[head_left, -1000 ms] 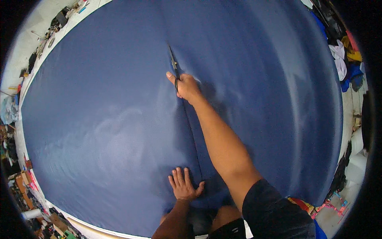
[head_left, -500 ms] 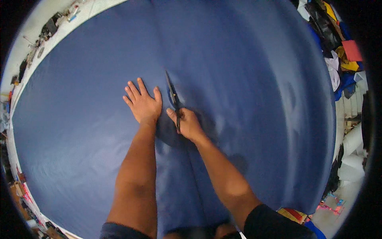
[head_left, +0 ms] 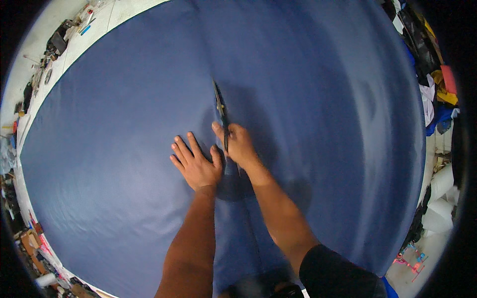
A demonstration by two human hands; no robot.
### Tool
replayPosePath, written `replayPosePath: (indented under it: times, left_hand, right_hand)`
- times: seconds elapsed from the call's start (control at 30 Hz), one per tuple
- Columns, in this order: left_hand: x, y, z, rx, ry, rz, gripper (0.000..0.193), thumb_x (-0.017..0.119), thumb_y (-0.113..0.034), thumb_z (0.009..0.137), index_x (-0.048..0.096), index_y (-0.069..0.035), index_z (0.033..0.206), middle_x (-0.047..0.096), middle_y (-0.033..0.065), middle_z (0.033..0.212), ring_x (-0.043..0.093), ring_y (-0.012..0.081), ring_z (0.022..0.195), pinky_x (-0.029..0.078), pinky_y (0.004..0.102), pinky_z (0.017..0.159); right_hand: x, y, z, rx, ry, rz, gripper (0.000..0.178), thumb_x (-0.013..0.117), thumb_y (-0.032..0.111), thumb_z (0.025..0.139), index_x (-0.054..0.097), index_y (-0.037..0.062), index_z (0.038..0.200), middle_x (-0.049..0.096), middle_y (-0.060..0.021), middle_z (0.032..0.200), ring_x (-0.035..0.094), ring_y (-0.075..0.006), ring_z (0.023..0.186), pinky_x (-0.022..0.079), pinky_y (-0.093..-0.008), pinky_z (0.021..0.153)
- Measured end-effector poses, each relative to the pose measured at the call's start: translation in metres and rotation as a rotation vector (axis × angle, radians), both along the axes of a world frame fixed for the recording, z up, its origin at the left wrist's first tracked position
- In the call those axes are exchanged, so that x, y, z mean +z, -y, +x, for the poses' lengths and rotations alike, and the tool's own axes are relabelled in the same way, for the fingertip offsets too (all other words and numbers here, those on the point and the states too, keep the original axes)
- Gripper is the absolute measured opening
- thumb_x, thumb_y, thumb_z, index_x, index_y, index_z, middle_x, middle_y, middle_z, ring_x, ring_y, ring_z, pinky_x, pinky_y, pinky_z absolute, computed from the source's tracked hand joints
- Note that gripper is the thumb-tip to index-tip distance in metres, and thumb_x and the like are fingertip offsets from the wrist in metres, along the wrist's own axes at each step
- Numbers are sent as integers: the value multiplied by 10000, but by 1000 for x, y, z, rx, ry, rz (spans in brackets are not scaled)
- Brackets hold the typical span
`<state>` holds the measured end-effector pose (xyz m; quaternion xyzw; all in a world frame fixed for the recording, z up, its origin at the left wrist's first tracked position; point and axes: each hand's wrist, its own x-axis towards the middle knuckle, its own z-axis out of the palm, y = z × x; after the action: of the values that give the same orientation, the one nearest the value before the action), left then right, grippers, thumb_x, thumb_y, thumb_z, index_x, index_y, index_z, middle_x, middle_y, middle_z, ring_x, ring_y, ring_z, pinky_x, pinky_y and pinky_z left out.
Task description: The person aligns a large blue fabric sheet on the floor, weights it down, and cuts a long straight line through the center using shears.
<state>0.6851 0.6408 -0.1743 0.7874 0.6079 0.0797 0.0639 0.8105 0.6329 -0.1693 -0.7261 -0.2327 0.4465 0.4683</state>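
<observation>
A large dark blue sheet [head_left: 124, 114] of smooth, slightly shiny material spreads across most of the view. My right hand [head_left: 240, 145] is closed round the handles of a pair of black-handled scissors [head_left: 219, 103]. Their blades point away from me along a faint line in the sheet, and they look nearly together. Behind the scissors a dark line runs back toward my body. My left hand [head_left: 199, 166] lies flat on the sheet with fingers spread, just left of that line and a little nearer me than the scissors.
A pale table edge [head_left: 102, 30] shows beyond the sheet at the left, with small tools and clutter [head_left: 57, 43] along it. Coloured cloth scraps [head_left: 439, 102] are heaped at the far right. White rolls [head_left: 438, 213] lie lower on that side.
My right hand and the scissors have moved slightly farther away along the line. My left hand has shifted nearer me and to the right, still flat on the sheet.
</observation>
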Motion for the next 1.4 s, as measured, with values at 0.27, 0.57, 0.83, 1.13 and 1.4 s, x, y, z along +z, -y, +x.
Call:
replayPosePath:
  times: [0.27, 0.57, 0.83, 1.13, 1.4]
  left_hand:
    - [6, -2, 0, 11, -19, -90, 727, 512, -451, 921, 339, -48, 1501, 222, 271, 1571, 184, 441, 1465, 112, 577, 1181]
    - [7, 1, 1, -5, -28, -153, 744, 528, -439, 909, 329, -32, 1501, 213, 293, 1565, 165, 464, 1463, 103, 612, 1168]
    - [4, 3, -2, -14, 2, -169, 768, 540, -444, 892, 328, -21, 1496, 212, 308, 1558, 164, 492, 1453, 93, 632, 1157]
    - [6, 3, 1, -22, 20, -176, 763, 524, -454, 899, 327, -28, 1501, 234, 302, 1554, 168, 482, 1456, 96, 629, 1160]
    - [3, 2, -8, 19, -11, -149, 762, 539, -441, 884, 341, -38, 1499, 229, 289, 1562, 180, 463, 1459, 110, 608, 1168]
  right_hand:
    - [5, -120, 56, 36, -82, -8, 565, 639, 594, 890, 486, 106, 648, 472, -18, 532, 469, -123, 447, 373, -302, 422]
    - [5, -233, 112, 51, -59, 26, 648, 655, 657, 838, 519, 59, 629, 510, -61, 546, 511, -172, 452, 409, -339, 434]
    - [-5, -326, 153, 85, -64, 37, 586, 680, 622, 842, 553, 62, 726, 518, -22, 607, 485, -132, 491, 405, -307, 474]
    - [-7, -357, 162, -64, 101, 176, 580, 672, 580, 863, 558, 43, 675, 560, -57, 588, 528, -171, 484, 430, -343, 471]
    - [16, -61, 72, -248, -5, 82, 295, 706, 293, 917, 544, 47, 904, 599, -16, 759, 524, -95, 609, 411, -264, 517]
